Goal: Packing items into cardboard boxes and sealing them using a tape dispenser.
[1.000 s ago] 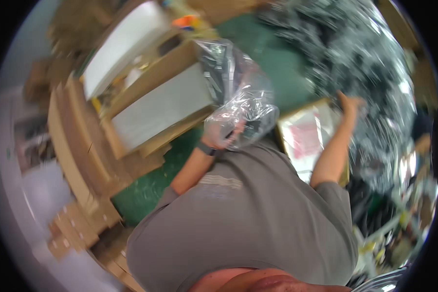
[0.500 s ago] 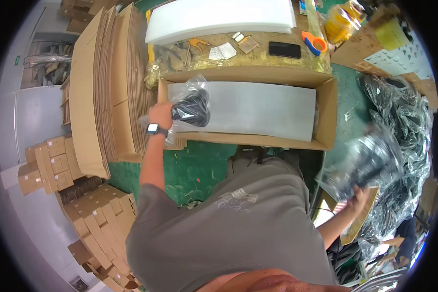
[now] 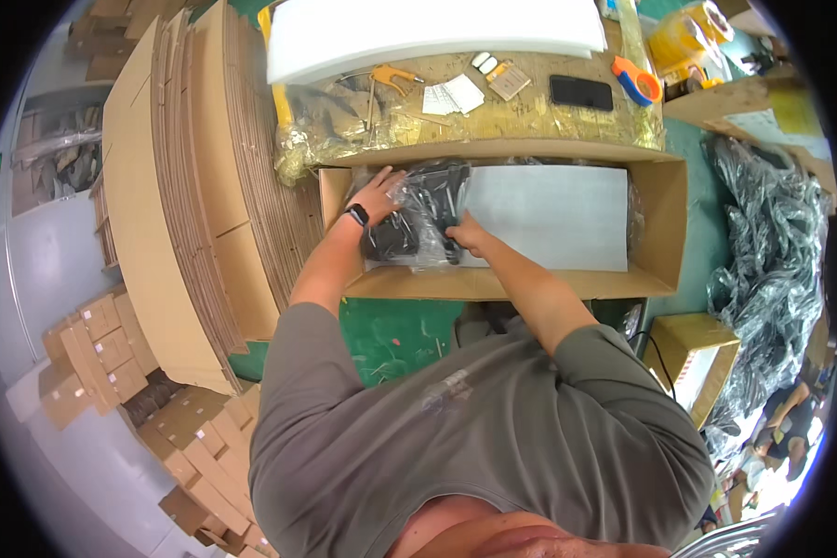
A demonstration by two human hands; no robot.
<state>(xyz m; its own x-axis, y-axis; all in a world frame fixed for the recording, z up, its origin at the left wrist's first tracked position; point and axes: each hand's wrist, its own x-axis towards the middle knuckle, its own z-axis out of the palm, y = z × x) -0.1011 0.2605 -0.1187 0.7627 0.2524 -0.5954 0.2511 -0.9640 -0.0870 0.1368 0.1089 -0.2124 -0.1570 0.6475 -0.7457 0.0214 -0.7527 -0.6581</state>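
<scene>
A long open cardboard box holds a pale grey foam-like sheet. On the sheet's left end lie two black items in clear plastic bags, side by side: a left bagged black item and a right bagged black item. What the black items are cannot be made out through the plastic. My left hand, wearing a dark watch, rests on the left bag with its fingers stretched out. My right hand is closed on the near end of the right bag.
Behind the box, a workbench carries white foam sheets, an orange tool, paper slips, a phone and a tape dispenser. Flattened cartons stand at left. Many plastic-bagged black items are heaped at right.
My right hand has brought a bagged black item from the right into the box, beside the first. My left hand has let go of its bag and now lies flat on it.
</scene>
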